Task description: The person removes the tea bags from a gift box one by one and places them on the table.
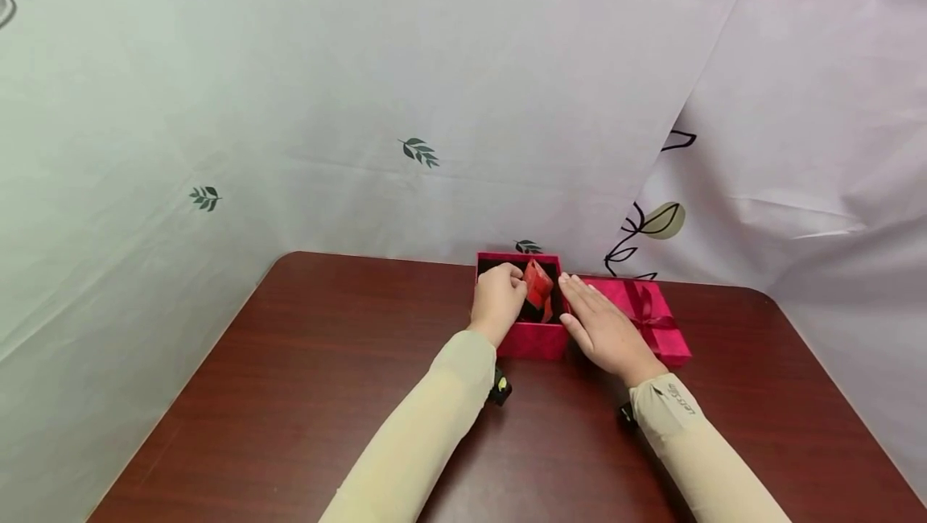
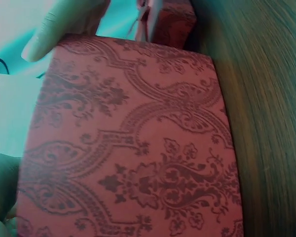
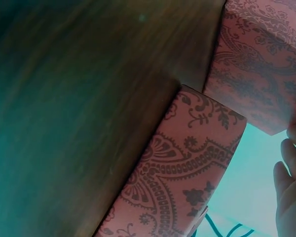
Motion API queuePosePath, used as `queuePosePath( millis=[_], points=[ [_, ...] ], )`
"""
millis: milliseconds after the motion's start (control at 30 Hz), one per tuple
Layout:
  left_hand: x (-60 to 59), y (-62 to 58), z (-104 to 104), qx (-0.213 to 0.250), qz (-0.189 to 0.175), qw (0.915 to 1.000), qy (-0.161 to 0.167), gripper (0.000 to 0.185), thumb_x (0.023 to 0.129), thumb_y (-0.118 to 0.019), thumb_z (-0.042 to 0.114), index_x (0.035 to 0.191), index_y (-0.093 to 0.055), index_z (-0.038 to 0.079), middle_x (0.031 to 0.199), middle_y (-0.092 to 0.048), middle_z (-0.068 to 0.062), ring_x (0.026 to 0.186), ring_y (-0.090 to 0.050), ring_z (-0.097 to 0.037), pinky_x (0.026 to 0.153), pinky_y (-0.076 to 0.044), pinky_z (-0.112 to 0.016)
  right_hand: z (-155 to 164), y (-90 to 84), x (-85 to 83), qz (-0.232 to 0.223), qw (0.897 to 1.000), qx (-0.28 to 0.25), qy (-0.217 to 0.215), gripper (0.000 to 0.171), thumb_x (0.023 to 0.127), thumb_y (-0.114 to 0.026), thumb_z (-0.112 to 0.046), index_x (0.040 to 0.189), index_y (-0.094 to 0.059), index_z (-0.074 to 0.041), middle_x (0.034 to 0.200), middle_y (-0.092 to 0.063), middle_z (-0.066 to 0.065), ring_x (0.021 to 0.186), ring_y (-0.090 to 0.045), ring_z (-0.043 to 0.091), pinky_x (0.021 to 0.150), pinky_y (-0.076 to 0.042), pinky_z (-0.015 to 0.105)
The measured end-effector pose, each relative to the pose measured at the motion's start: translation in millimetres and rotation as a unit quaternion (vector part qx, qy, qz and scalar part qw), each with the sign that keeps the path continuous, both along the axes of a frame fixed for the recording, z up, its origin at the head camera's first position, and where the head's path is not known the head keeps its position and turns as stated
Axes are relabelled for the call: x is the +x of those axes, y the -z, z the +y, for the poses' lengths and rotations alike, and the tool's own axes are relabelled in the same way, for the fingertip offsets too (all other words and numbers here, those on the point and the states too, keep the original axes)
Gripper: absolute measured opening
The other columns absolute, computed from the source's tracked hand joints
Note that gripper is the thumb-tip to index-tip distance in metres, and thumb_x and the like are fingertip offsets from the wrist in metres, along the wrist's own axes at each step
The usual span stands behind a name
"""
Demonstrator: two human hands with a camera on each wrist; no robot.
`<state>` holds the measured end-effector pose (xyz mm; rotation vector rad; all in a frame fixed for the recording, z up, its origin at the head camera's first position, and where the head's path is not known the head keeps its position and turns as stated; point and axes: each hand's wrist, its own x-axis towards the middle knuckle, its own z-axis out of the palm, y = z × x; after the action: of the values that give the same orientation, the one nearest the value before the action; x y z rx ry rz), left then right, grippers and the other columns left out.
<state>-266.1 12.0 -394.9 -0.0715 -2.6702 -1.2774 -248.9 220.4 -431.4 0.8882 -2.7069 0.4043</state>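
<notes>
An open red patterned gift box (image 1: 532,340) stands at the far middle of the brown table (image 1: 326,394). My left hand (image 1: 500,298) reaches into it, and its curled fingers grip a small red item (image 1: 539,285) that stands tilted inside. My right hand (image 1: 598,322) lies flat with straight fingers between the box's right wall and the red lid (image 1: 662,330), which has a ribbon bow (image 1: 641,307). The box wall (image 2: 133,148) fills the left wrist view, with a finger (image 2: 59,27) above it. The right wrist view shows the lid's side (image 3: 182,173), the box (image 3: 261,64) and fingers (image 3: 291,187).
A pale cloth with leaf prints (image 1: 420,151) hangs close behind the table as a backdrop and along both sides. Bare wood lies to the left of the box and in front of it (image 1: 550,442). The table's corners are rounded.
</notes>
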Motion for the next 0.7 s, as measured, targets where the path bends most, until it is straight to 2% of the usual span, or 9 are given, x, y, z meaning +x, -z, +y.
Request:
queuePosePath(
  millis=[233,467,700],
  points=[
    [6.1,-7.8,-11,0.043,0.050,0.9977,-0.018,0.015,0.096,-0.066,0.013,0.105,-0.076,0.007,0.094,-0.075,-0.004,0.085,-0.070,-0.018,0.072,-0.058,-0.031,1,-0.9,-0.2,0.007,1.000,0.000,-0.001,0.062,0.103,-0.055,-0.027,0.155,-0.036,0.002,0.160,-0.036,0.017,0.149,-0.030,0.037,0.119,-0.027,0.053],
    [12.3,-13.4,-32,0.118,0.056,0.9911,-0.028,0.015,0.095,-0.069,0.015,0.104,-0.078,0.007,0.093,-0.076,-0.006,0.086,-0.070,-0.021,0.076,-0.059,-0.036,2,-1.9,-0.4,0.002,1.000,0.000,0.004,0.064,0.102,-0.057,-0.027,0.155,-0.035,0.001,0.161,-0.035,0.017,0.149,-0.030,0.038,0.118,-0.028,0.055],
    [20.0,-16.1,-61,0.191,0.048,0.9800,-0.024,0.015,0.093,-0.072,0.015,0.103,-0.079,0.007,0.090,-0.076,-0.006,0.079,-0.069,-0.018,0.071,-0.058,-0.034,0,-1.8,1.1,-0.008,1.000,-0.002,0.009,0.066,0.101,-0.060,-0.027,0.156,-0.035,0.000,0.161,-0.035,0.016,0.150,-0.027,0.036,0.118,-0.026,0.055]
  ],
)
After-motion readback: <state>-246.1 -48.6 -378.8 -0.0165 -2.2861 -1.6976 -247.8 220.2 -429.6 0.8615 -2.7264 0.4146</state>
